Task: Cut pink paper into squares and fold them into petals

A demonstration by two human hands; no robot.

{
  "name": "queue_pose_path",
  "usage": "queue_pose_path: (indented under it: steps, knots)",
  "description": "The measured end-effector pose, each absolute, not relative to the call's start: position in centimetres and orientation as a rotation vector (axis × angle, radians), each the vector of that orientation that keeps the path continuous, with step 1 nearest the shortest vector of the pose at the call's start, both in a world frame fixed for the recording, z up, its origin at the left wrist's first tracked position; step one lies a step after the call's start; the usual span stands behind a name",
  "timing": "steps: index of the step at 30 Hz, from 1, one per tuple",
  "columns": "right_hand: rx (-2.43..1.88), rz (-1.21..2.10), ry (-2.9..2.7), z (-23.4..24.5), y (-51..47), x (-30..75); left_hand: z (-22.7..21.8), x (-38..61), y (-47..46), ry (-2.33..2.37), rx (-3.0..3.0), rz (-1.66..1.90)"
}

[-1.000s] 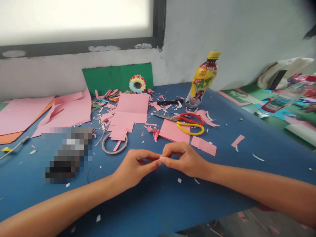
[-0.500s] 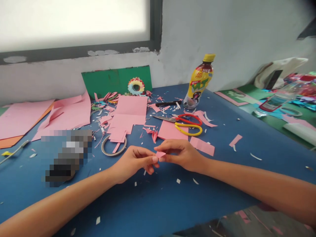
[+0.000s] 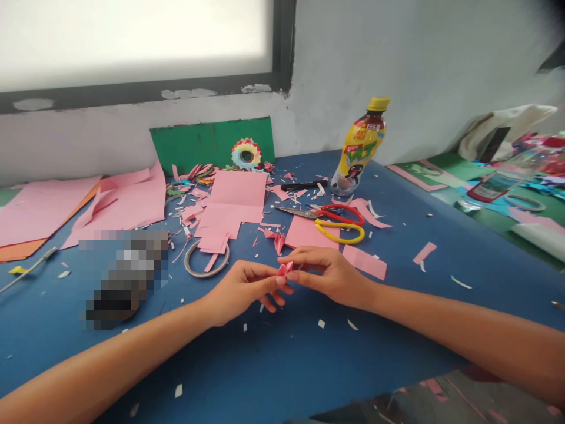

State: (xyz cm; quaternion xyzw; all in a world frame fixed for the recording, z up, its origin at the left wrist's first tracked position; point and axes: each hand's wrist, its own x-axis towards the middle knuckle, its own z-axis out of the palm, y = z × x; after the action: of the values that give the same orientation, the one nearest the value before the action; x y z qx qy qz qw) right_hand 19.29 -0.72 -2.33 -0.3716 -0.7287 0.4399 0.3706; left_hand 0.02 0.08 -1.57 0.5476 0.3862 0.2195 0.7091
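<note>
A small folded piece of pink paper [image 3: 285, 269] is pinched between my two hands, above the blue table. My left hand [image 3: 247, 288] grips its left side between thumb and forefinger, the other fingers curled below. On its right side, the thumb and fingers of my right hand [image 3: 329, 275] press together. Just beyond my fingers lie a folded pink paper shape [image 3: 278, 242] and a pink square sheet [image 3: 304, 232]. Scissors [image 3: 338, 222] with one red and one yellow handle rest partly over that sheet.
A roll of tape [image 3: 189, 265] lies left of my hands, near a pixelated object [image 3: 128, 277]. A yellow-capped bottle [image 3: 359, 147] stands at the back. Pink sheets [image 3: 233, 194], a black pen [image 3: 302, 185] and a ring of folded coloured paper [image 3: 246, 154] are behind. Paper scraps litter the table [image 3: 247, 371].
The small pink paper has turned between my fingers; a flat face showed before, and now folded points show. Both hands stay in nearly the same place. The whole view has shifted slightly.
</note>
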Motion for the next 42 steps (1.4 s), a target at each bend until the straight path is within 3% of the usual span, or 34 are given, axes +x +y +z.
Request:
queue_pose_path:
  steps: [9, 17, 32, 37, 42]
  knots:
    - [-1.035, 1.038, -1.863, -2.5, -0.7, 19.0, -1.8, 0.2, 0.0, 0.942, 1.304, 0.536]
    - [-1.141, 0.809, -1.762, -2.3, 1.1, 20.7, -0.6, -0.4, 3.2, 1.329, 1.788, 0.723]
    - [-1.226, 0.306, -2.176, -2.9, 3.9, 23.7, 0.0, -5.0, 3.8, 1.518, 2.479, 0.526]
    - [-1.192, 0.260, -2.230, -3.2, 3.8, 23.4, -0.2, -7.1, 4.4, 1.549, 2.395, 0.302]
    - [-1.157, 0.223, -2.272, -3.4, 3.7, 23.1, 0.4, -7.3, 4.2, 1.520, 2.382, 0.345]
